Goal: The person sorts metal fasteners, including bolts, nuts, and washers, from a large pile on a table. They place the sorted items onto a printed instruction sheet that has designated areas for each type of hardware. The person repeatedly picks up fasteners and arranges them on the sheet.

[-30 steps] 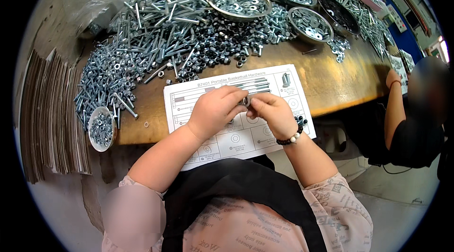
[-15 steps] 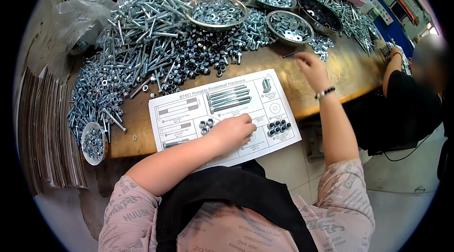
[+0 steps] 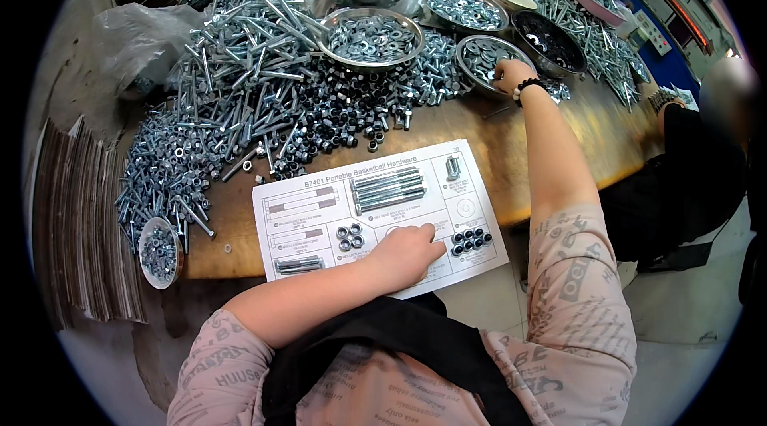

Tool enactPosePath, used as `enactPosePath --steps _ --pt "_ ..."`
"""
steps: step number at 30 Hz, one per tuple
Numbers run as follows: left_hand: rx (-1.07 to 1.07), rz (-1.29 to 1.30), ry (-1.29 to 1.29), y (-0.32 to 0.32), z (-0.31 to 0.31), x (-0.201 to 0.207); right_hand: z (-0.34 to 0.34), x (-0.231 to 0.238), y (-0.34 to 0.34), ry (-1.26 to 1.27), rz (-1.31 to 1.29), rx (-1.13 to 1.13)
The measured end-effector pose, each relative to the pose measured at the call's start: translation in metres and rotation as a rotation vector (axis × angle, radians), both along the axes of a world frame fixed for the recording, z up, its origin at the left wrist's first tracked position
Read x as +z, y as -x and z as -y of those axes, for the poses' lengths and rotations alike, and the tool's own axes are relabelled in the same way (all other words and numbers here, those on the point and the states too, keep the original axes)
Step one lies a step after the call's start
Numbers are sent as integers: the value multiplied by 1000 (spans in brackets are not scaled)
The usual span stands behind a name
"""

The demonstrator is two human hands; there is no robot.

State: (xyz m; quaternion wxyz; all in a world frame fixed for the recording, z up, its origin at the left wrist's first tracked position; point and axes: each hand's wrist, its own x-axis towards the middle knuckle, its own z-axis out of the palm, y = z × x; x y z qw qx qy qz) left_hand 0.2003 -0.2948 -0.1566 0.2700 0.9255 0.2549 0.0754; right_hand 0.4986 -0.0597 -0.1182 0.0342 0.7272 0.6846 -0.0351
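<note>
A printed hardware sheet [image 3: 431, 162] lies at the table's front edge. On it rest several long hex bolts [image 3: 389, 190], shorter bolts [image 3: 300, 265], several silver nuts [image 3: 350, 237], a group of black-topped nuts [image 3: 471, 242] and a short metal fastener [image 3: 454, 168]. My left hand [image 3: 403, 258] sits on the sheet's lower middle, fingers curled; anything inside them is hidden. My right hand [image 3: 514, 76] reaches into the right-hand steel bowl [image 3: 461, 66] of large washers, its fingers bunched among them. What the fingertips grip cannot be made out.
Heaped bolts [image 3: 248, 58] and dark nuts [image 3: 331, 106] cover the table's far left. Behind are washer bowls [image 3: 371, 68] and a black bowl [image 3: 581, 73]. A small white bowl [image 3: 144, 254] stands at the left edge. Cardboard stacks [image 3: 76, 226] flank the table; another person [image 3: 679, 162] sits at right.
My right hand has moved away from me, from above the bare tabletop into the washer bowl. My left hand remains on the sheet, with its fingers shifted slightly.
</note>
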Motion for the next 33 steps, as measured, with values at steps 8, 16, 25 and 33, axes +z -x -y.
enactPosePath --steps 8,16,25,33 --pt "51 77 -13 3 2 -9 24 -11 -24 -378 -714 -74" --pt "56 158 -70 5 4 -18 144 1 52 45 -984 144" --pt "419 232 69 62 -1 26 209 -38 71 145 -666 168" --pt "925 88 -144 201 30 2 248 -38 55 -247 -637 19"
